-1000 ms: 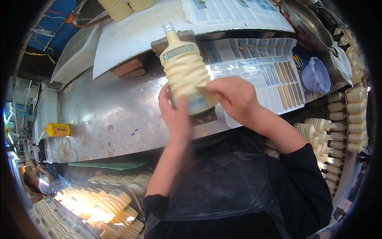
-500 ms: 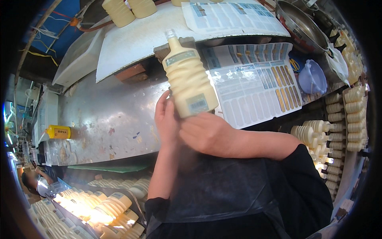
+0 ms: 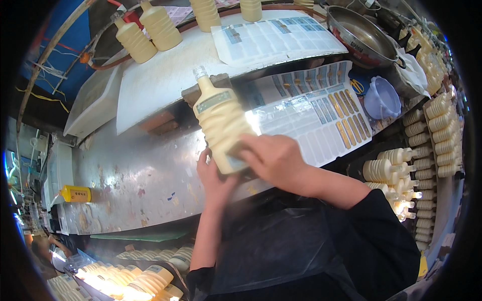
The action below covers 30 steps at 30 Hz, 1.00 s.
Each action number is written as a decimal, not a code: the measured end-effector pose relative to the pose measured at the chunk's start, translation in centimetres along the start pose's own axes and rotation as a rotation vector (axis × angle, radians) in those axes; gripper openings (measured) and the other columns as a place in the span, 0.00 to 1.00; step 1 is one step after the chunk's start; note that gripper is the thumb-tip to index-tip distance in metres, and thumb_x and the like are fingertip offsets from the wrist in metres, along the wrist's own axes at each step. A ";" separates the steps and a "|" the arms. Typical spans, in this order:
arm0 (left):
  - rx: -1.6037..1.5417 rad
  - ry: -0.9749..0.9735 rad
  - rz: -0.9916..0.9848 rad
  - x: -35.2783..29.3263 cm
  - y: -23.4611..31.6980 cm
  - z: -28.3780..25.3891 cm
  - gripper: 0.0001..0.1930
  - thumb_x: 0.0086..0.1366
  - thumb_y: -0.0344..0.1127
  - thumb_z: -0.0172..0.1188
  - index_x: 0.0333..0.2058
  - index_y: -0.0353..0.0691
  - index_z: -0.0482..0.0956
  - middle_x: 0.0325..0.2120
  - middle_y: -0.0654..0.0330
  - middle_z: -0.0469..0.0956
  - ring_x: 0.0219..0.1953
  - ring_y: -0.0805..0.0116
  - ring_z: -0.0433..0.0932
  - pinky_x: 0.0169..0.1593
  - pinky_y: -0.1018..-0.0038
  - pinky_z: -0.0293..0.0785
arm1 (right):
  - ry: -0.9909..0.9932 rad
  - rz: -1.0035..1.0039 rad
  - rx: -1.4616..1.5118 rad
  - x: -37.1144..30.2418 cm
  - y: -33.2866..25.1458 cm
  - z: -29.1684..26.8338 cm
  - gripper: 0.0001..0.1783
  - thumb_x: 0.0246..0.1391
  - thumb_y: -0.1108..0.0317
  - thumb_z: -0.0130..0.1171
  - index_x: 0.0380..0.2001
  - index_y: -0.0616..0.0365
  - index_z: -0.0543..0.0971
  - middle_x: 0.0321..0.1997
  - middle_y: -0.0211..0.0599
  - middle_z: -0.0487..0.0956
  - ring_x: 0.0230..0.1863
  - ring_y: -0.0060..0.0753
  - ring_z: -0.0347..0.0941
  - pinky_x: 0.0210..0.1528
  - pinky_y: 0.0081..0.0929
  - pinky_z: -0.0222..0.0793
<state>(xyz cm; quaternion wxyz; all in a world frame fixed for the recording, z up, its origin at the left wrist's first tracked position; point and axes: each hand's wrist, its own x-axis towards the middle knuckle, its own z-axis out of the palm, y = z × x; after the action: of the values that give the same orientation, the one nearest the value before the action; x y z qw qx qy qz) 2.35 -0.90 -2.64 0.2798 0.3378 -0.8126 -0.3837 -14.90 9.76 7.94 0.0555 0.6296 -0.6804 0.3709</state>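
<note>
A cream-coloured bottle (image 3: 221, 118) with wavy ridges lies tilted on its back, its clear threaded neck pointing away from me. Its upper part rests against a brown block (image 3: 190, 95) at the edge of the white board. One bluish label strip (image 3: 213, 101) crosses its shoulder; another label lies near its base, partly covered by my fingers. My left hand (image 3: 215, 175) grips the bottle's base from below. Over the lower face is my right hand (image 3: 275, 158), slightly blurred, with curled fingers pressed against the bottle; whatever they may hold is hidden.
Sticker sheets lie right of the bottle (image 3: 301, 115) and on the white board (image 3: 281, 40). Several cream bottles (image 3: 160, 30) stand behind. A purple bucket (image 3: 382, 98), yellow scissors (image 3: 356, 86) and metal pan (image 3: 361, 35) sit at right. A yellow container (image 3: 75, 194) is at left.
My right hand has moved from the bottle's base up and right over its lower face. The bottle sits lower in view as the view shifts; my left hand still holds its base.
</note>
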 end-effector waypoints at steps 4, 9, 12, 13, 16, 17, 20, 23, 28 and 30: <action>0.072 0.088 -0.007 0.5 0.8 0.7 0.31 0.50 0.42 0.75 0.54 0.42 0.80 0.63 0.46 0.64 0.66 0.45 0.61 0.68 0.55 0.58 | 0.142 0.242 0.066 -0.8 2.9 0.3 0.12 0.53 0.70 0.67 0.43 0.55 0.84 0.33 0.40 0.85 0.31 0.46 0.82 0.34 0.37 0.76; 0.122 0.221 0.107 0.2 0.7 -0.1 0.31 0.48 0.37 0.79 0.52 0.40 0.79 0.63 0.49 0.67 0.64 0.48 0.67 0.68 0.57 0.61 | 0.162 0.020 0.151 -2.6 2.5 0.4 0.15 0.44 0.77 0.71 0.38 0.54 0.84 0.37 0.38 0.86 0.39 0.43 0.84 0.40 0.35 0.77; 0.094 0.292 0.174 0.5 1.7 -0.5 0.39 0.46 0.37 0.78 0.58 0.37 0.72 0.57 0.50 0.72 0.62 0.49 0.68 0.68 0.57 0.62 | 0.084 -0.190 0.315 -3.7 1.2 0.3 0.17 0.41 0.77 0.73 0.37 0.52 0.83 0.40 0.37 0.85 0.39 0.43 0.84 0.40 0.35 0.77; 0.029 0.263 0.144 0.5 1.7 -0.5 0.39 0.47 0.35 0.78 0.59 0.37 0.70 0.57 0.52 0.72 0.62 0.52 0.69 0.67 0.59 0.63 | 0.093 -0.194 0.344 -3.9 1.2 0.2 0.16 0.44 0.79 0.72 0.39 0.54 0.84 0.42 0.37 0.85 0.41 0.44 0.84 0.42 0.34 0.78; -0.106 0.199 0.063 0.4 0.6 0.3 0.41 0.50 0.29 0.78 0.62 0.38 0.65 0.57 0.54 0.72 0.61 0.59 0.71 0.66 0.62 0.65 | 0.020 0.099 0.526 -3.9 1.7 -0.5 0.15 0.49 0.77 0.67 0.43 0.58 0.83 0.41 0.38 0.84 0.43 0.45 0.82 0.46 0.37 0.78; -0.113 0.197 0.040 0.3 0.1 0.8 0.42 0.52 0.29 0.78 0.63 0.38 0.64 0.56 0.55 0.72 0.61 0.60 0.71 0.66 0.63 0.66 | -0.070 0.370 0.765 -4.0 1.5 -1.0 0.14 0.55 0.75 0.64 0.46 0.61 0.82 0.44 0.42 0.84 0.46 0.41 0.82 0.50 0.36 0.77; -0.137 0.215 0.012 0.2 0.6 0.9 0.40 0.52 0.28 0.78 0.62 0.38 0.65 0.56 0.55 0.73 0.59 0.59 0.72 0.65 0.63 0.66 | -0.057 0.570 0.942 -4.0 2.5 -1.3 0.13 0.59 0.74 0.60 0.47 0.62 0.82 0.46 0.43 0.83 0.48 0.37 0.81 0.52 0.32 0.75; 0.049 0.251 0.226 0.8 2.9 -0.9 0.38 0.50 0.29 0.79 0.60 0.38 0.71 0.55 0.54 0.74 0.58 0.56 0.73 0.64 0.62 0.67 | -0.168 0.647 0.993 -5.0 4.9 -1.4 0.13 0.60 0.71 0.56 0.46 0.61 0.82 0.48 0.42 0.83 0.51 0.35 0.79 0.54 0.31 0.73; 0.376 0.292 0.398 1.7 5.7 -1.4 0.36 0.41 0.30 0.79 0.54 0.42 0.80 0.53 0.53 0.74 0.55 0.50 0.73 0.60 0.58 0.69 | -0.342 0.831 0.911 -7.2 8.1 -2.0 0.13 0.63 0.65 0.55 0.35 0.61 0.85 0.28 0.27 0.79 0.31 0.24 0.75 0.38 0.24 0.71; 0.368 0.284 0.371 1.4 4.8 -0.3 0.37 0.41 0.30 0.79 0.55 0.42 0.79 0.54 0.52 0.72 0.55 0.49 0.72 0.59 0.58 0.69 | -0.318 0.860 0.627 -7.6 9.0 -2.7 0.15 0.63 0.63 0.56 0.30 0.61 0.85 0.27 0.36 0.82 0.30 0.35 0.77 0.37 0.33 0.73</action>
<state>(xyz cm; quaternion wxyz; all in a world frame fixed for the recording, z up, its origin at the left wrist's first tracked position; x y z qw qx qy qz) 0.06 0.19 1.67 0.3903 0.2788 -0.8691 -0.1211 -22.52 16.89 1.89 -0.3945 0.3297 -0.7331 0.4452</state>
